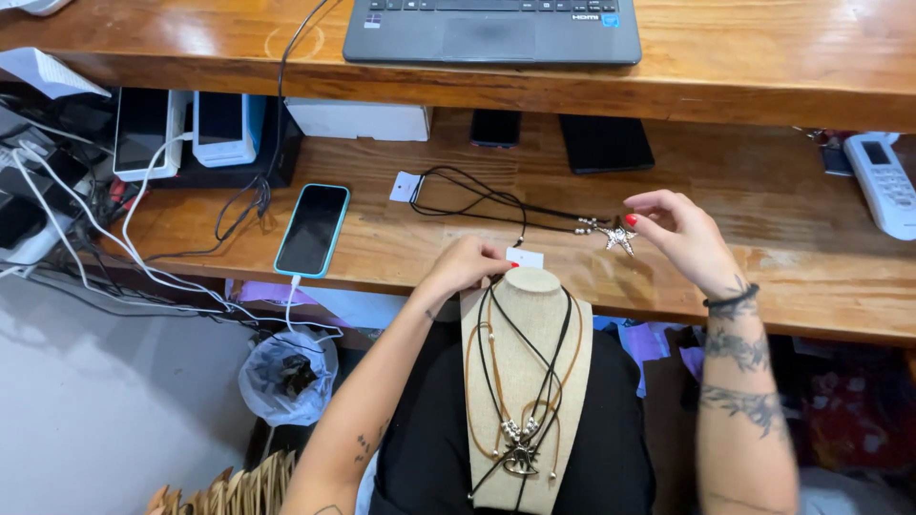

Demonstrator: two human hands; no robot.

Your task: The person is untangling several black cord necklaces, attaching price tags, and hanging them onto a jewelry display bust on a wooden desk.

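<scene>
A beige necklace bust leans in my lap, hung with black and tan cord necklaces and a silver pendant. My left hand rests at the bust's neck, fingers closed on the cords and a small white tag. My right hand hovers over the wooden shelf, fingers apart, right beside a silver starfish pendant. That pendant hangs on a black cord necklace lying on the shelf with a white tag.
A blue-cased phone charges on the shelf at left, near tangled cables and card terminals. A laptop sits on the upper desk. A white remote lies far right. A plastic bag sits on the floor.
</scene>
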